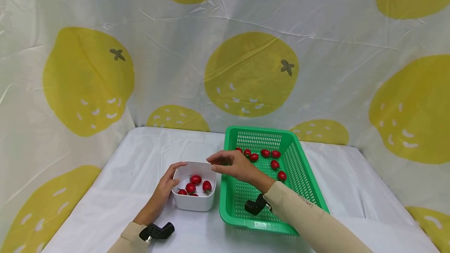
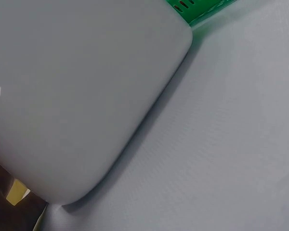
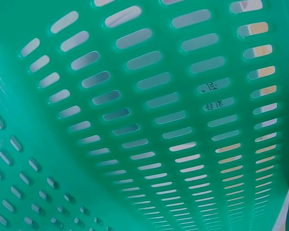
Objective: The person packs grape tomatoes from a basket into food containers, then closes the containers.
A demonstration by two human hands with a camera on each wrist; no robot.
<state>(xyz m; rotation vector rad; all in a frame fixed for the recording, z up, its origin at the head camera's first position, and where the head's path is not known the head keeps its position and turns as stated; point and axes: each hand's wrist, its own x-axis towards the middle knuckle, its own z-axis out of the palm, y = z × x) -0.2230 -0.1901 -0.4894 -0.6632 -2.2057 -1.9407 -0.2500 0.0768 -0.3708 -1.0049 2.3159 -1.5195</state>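
Observation:
My left hand (image 1: 163, 188) holds the left side of a square white plastic container (image 1: 193, 204), its fingers at the far corner and thumb at the near rim. Inside lie several cherry tomatoes (image 1: 195, 179). In the left wrist view the container's wall (image 2: 82, 96) fills the upper left. Over the container's right rim, my right hand (image 1: 237, 166) pinches a cherry tomato (image 1: 215, 163) between thumb and fingers, mostly hidden by them. Under the right forearm stands a green slotted basket (image 1: 225, 210) with several more cherry tomatoes (image 1: 275, 164), mostly toward its back.
A clear, flat lid-like piece (image 1: 200, 150) lies behind the container. The basket stands close to the container's right side, and its slotted wall (image 3: 149, 115) fills the right wrist view. A white cloth (image 1: 123, 179) covers the table, with a lemon-printed curtain (image 1: 172, 69) behind it.

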